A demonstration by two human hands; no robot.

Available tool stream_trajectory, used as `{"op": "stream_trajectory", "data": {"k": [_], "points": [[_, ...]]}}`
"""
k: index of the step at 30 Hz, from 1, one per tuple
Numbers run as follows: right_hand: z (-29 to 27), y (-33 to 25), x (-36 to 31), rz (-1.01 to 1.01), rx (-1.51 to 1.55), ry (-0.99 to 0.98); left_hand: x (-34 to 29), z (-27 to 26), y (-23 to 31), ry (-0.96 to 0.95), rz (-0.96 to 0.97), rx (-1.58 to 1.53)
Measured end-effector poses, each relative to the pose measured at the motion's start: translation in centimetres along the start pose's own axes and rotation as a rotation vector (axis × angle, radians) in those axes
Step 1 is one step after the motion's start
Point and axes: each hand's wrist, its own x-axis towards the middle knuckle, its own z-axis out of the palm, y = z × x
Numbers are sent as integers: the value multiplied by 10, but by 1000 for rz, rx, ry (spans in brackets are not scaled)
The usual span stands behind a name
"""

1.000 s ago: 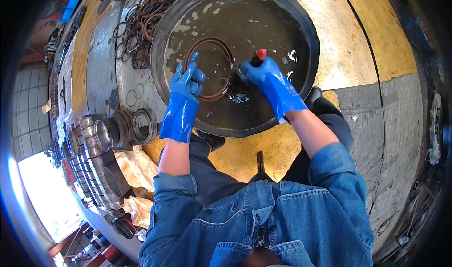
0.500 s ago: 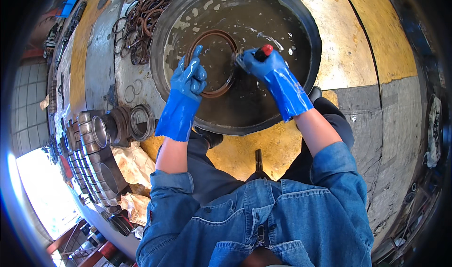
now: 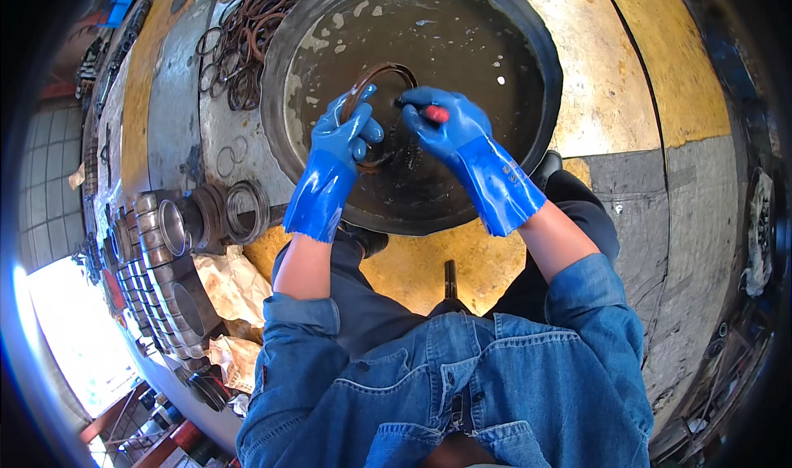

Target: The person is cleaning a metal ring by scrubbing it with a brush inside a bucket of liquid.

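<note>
My left hand [image 3: 340, 134], in a blue rubber glove, is closed around the left side of a large brown ring [image 3: 394, 66]. The ring is tilted over a wide round basin [image 3: 551, 80] of murky brownish liquid. In my right hand [image 3: 454, 125], gloved the same way, is a tool with a red-and-black handle [image 3: 436, 114]. The tool's working end is dark and blurred by the ring's right side, so its kind is unclear. Part of the ring's lower edge is hidden behind my left fingers.
Beyond the basin's left rim lies a heap of brown and dark rings [image 3: 268, 22]. Thin loose rings [image 3: 232, 156] rest on the metal floor. Stacked metal cylinders [image 3: 157, 278], wire-like coils [image 3: 246, 212] and crumpled brown paper [image 3: 233, 285] are on the left. My legs straddle the basin's near side.
The ring has tipped from facing up to a steeper tilt. My right hand has moved left and slightly down with the tool, and its handle has turned. My left hand has shifted slightly right.
</note>
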Motion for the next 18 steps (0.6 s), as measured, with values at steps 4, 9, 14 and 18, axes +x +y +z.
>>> {"op": "stream_trajectory", "data": {"k": [4,9,14,18], "points": [[-3,17,14,-202,-335,3,-5,-1,3,-89,-22,18],[11,38,16,307,-222,-34,-7,1,9,-187,42,33],[1,33,7,653,416,-338,-10,-4,10,-181,62,46],[9,21,0,727,784,-329,-8,0,8,-146,111,19]]}}
